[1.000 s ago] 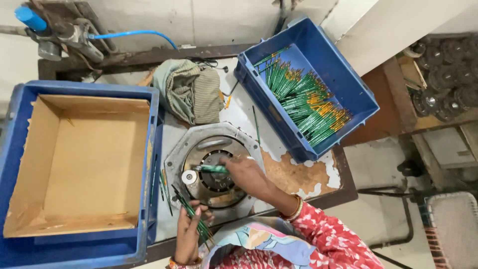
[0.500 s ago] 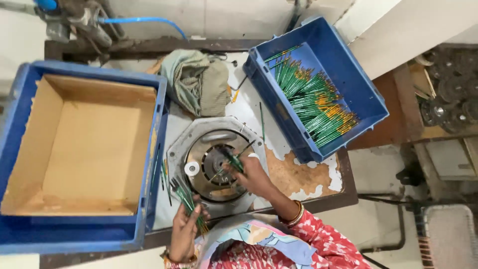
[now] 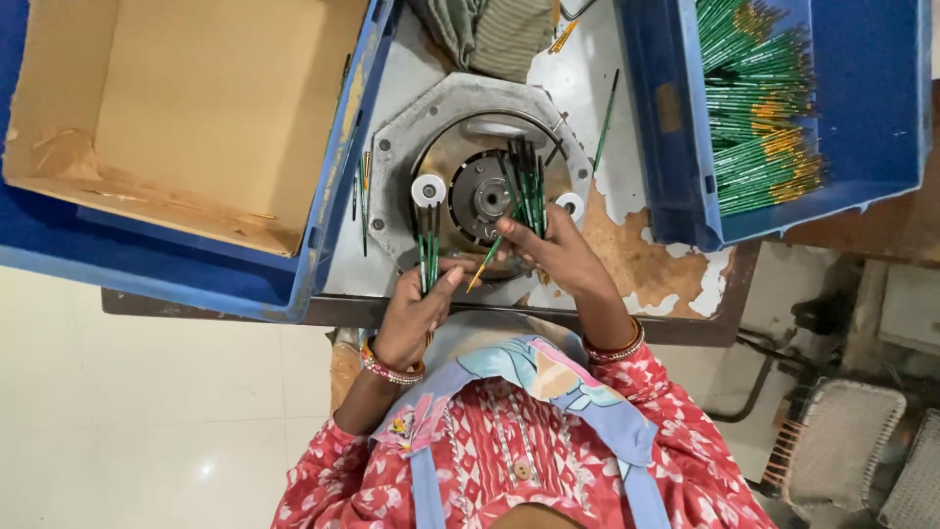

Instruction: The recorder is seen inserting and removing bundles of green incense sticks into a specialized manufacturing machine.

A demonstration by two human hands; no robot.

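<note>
My left hand [image 3: 416, 309] grips a small bunch of thin green sticks [image 3: 428, 257] that point up toward the round metal machine plate [image 3: 475, 191]. My right hand [image 3: 553, 253] holds another bunch of green sticks [image 3: 524, 186] fanned over the plate's dark hub, and one orange-tipped stick [image 3: 483, 264] slants down between the two hands. Both hands rest at the near rim of the plate.
A blue crate [image 3: 676, 127] at the right holds several green sticks with orange tips [image 3: 759, 108]. At the left, a blue crate [image 3: 196, 264] holds an open cardboard box [image 3: 186, 108]. A folded cloth [image 3: 499, 34] lies behind the plate. Loose sticks [image 3: 360, 191] lie beside it.
The view has come much closer to the plate. My right hand now holds a fanned bunch of sticks over the hub, and my left hand has risen to the plate's rim.
</note>
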